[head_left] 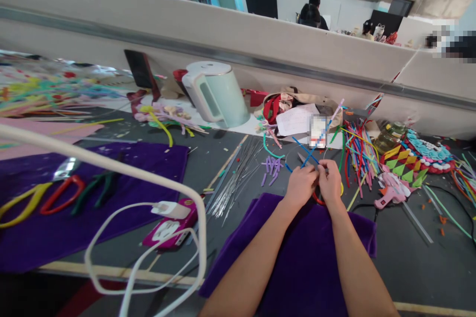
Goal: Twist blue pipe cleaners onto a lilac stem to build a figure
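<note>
Above a purple cloth (297,257), one left hand (300,185) and one right hand (330,182) press together, pinching one blue pipe cleaner (308,154) that runs up and away. It could slip or kink if the pinch loosens; one pink glue gun (388,197) and one pale kettle (215,94) lie well apart.

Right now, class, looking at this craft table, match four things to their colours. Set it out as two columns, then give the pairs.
Things:
1. kettle
2. cloth under the arms
3. glue gun
4. stick held by the left hand and right hand

Colours:
A. purple
B. blue
C. pale green
D. pink

Pairs: 1-C, 2-A, 3-D, 4-B
</note>
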Demonstrator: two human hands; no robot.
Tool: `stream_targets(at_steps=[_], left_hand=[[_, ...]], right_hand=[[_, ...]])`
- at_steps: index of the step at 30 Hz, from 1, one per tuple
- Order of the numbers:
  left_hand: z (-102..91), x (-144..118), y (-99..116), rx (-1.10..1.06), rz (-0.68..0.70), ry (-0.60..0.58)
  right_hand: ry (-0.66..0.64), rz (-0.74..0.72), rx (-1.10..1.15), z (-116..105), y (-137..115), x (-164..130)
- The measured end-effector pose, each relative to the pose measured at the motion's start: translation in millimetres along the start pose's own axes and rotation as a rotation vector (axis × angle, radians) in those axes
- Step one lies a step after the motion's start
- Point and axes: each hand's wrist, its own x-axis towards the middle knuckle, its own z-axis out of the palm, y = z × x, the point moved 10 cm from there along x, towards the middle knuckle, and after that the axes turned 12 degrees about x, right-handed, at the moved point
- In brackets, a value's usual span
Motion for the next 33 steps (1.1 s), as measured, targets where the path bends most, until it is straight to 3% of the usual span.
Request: stream_targets(at_steps=[13,23,33], left_hand=[[-1.8,0.8,-2.6,-0.052,-0.039,-0.003],[0.8,1.9,-2.5,-0.272,-0.015,0.065],[-5.1,-1.0,-9.2,-0.238,-0.08,0.12]], right_hand=[[0.036,0.027,0.101,-1.9,7.4,1.0],[0.125,-0.074,0.003,-16.8,-15.8,1.8],[0.128,-0.178,-0.071,-16.2,-35.6,-1.2]])
